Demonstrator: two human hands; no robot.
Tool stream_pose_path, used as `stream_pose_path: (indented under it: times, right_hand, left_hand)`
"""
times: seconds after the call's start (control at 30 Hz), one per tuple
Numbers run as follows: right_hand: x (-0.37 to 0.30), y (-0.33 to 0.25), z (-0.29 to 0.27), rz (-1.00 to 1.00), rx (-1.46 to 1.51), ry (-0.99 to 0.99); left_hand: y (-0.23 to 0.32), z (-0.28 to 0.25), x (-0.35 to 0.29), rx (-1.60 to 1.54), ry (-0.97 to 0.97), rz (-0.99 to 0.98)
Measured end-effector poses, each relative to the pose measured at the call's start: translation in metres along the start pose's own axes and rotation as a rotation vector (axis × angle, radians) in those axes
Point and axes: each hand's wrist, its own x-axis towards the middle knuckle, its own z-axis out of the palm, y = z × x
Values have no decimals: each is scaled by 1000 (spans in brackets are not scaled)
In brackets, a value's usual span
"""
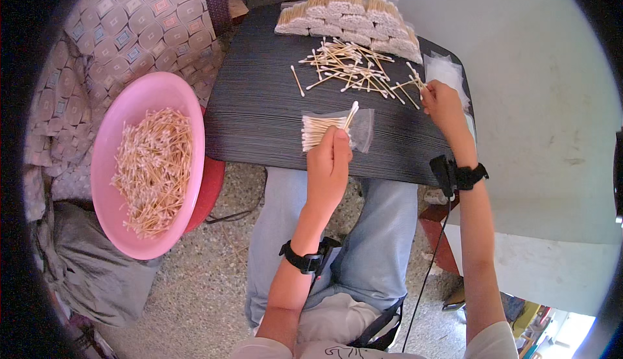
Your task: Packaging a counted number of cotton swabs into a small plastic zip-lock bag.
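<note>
Cotton swabs (345, 65) lie loose on the far half of the bench (253, 93). Your left hand (329, 161) pinches the bag (364, 133); your right hand (445, 107) pinches swabs at the right. Align tips first; grip the bag lightly.

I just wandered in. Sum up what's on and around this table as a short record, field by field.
Left hand: the hand grips a small clear bag with cotton swabs inside
Right hand: the hand is at the right edge of the loose swabs; its grip is unclear
Table: dark, streaked tabletop
Back of table: stacked filled bags
Right side of table: flat clear bags
Left of table: pink basin holding many more swabs
</note>
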Motion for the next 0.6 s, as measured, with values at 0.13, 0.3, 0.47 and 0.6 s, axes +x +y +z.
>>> stream_pose_path:
  times: [0.13, 0.3, 0.47, 0.6]
  right_hand:
    - [-20, -4, -12, 96, 159, -103]
    - [-50, -24, -17, 171, 424, -210]
    - [-66, -20, -11, 187, 612, -170]
    - [-72, -12, -8, 232, 751, -175]
  left_hand:
    - [14, 4, 0, -60, -48, -21]
    - [12, 23, 7, -92, -2, 83]
    - [15, 45, 28, 187, 26, 400]
    - [13, 68, 20, 139, -54, 272]
